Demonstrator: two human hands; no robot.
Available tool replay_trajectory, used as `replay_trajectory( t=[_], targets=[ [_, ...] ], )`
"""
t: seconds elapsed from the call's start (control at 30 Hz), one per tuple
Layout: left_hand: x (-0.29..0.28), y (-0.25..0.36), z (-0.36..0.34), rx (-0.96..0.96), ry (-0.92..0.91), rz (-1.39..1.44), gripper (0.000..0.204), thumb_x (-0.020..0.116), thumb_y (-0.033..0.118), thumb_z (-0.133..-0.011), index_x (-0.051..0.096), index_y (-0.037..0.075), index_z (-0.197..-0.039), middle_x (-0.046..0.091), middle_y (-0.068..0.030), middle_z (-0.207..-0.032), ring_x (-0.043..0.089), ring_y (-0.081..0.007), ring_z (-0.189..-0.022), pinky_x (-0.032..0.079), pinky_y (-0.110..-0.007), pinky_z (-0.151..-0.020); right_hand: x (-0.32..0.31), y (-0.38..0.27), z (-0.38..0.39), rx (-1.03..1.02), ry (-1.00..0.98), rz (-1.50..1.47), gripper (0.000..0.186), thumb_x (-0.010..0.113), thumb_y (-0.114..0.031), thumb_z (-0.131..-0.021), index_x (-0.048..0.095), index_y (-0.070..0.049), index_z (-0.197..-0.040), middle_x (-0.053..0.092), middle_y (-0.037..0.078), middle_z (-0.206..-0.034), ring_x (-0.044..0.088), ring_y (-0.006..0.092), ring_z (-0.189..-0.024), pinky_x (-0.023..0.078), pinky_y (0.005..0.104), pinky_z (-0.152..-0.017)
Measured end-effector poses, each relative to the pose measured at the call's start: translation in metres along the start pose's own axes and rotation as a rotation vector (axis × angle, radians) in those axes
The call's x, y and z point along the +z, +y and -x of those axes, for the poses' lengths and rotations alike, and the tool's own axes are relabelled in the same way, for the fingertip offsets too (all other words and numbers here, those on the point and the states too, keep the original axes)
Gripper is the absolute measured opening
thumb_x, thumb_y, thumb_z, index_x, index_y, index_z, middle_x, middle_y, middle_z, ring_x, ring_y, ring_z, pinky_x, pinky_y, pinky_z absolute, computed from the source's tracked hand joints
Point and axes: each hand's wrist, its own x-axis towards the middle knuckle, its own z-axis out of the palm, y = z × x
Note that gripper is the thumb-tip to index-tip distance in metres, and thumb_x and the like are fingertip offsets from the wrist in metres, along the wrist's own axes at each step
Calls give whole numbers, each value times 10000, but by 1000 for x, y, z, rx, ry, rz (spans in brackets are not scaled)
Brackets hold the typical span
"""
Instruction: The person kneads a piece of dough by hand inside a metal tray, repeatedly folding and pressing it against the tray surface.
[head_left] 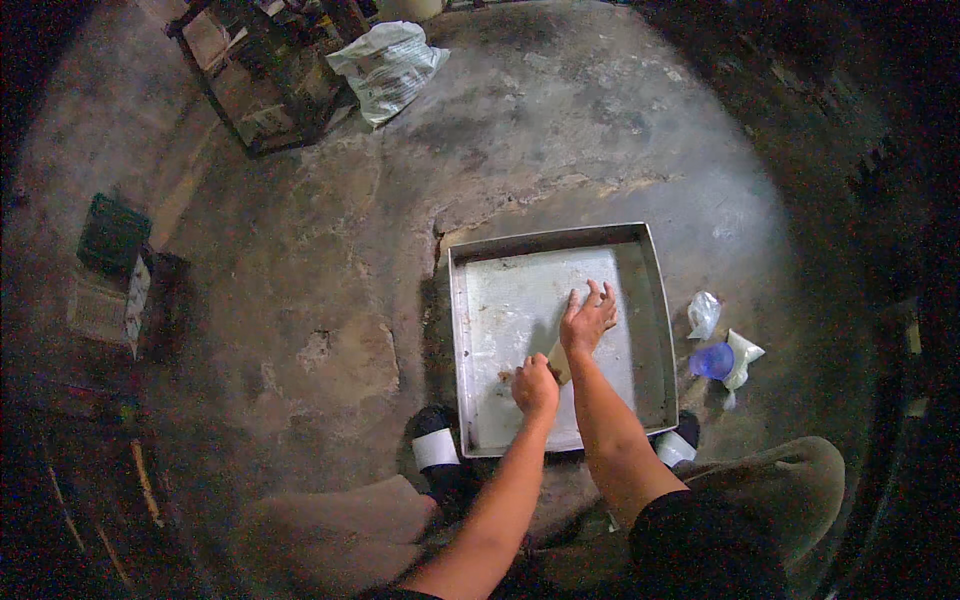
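Inside a shallow, square metal tray (495, 310), as shown by the head view, a tan piece (561, 362) was seen between the two hands, a little right of the tray's centre and below its middle. It was pale and matt, narrow in outline and set at a slant, its upper end nearer the right; a dark patch was shown close to its lower left edge. Much of it was covered by the hands, so its full shape and what it was made of could not be told.

At its lower left side the left hand (537, 387) was placed, the fingers curled in and nearly closed against the piece — whether it was truly gripped could not be told. By the right hand (588, 322) the upper end was partly hidden; its fingers were spread well apart and nothing was seen held between them.

The tray's bottom was dull silver, marked with smears and a few brown specks. It was set on the grey, cracked floor (300, 290), its lower corners flanked by dark shoes (434, 450) with white bands. Beyond its right wall — near but apart — a violet-blue cup (712, 360), a bag of whitish matter (743, 362) and a crumpled clear bag (703, 315) were grouped.
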Motion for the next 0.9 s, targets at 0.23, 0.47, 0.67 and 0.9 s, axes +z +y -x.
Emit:
replay_trajectory(
  t=[0.23,0.47,0.67,0.9],
  targets=[
    [-1,-5,-9,-59,9,51,110,645,164,-808,665,127,-910,690,-136,-885,664,-353,-837,527,-473,-714,-28,8,5,151,155,9,438,536,-339,-934,468,-72,-1275,387,185,-1355,353,365,-1264,241,528,-1039],
    [-1,-9,-7,-17,-100,79,217,737,232,-782,651,114,-942,682,-104,-952,643,-323,-916,507,-440,-786,-14,18,26,-96,-23,272,437,517,-394,-936,483,-140,-1290,316,169,-1439,341,328,-1279,194,541,-1051],
    [-6,-7,0,72,-65,10,235,722,242,-795,624,107,-961,639,-126,-960,618,-345,-941,502,-462,-782,-3,20,11,-120,-28,242,434,511,-351,-940,478,-153,-1325,338,175,-1427,321,320,-1288,167,528,-1056],
    [1,6,10,47,29,-12,316,664,205,-825,563,1,-1044,577,-178,-1059,587,-351,-1006,513,-443,-839,-48,39,-5,253,356,-93,329,524,-221,-916,537,-67,-1207,483,169,-1250,389,337,-1213,274,455,-1014]
  ],
)
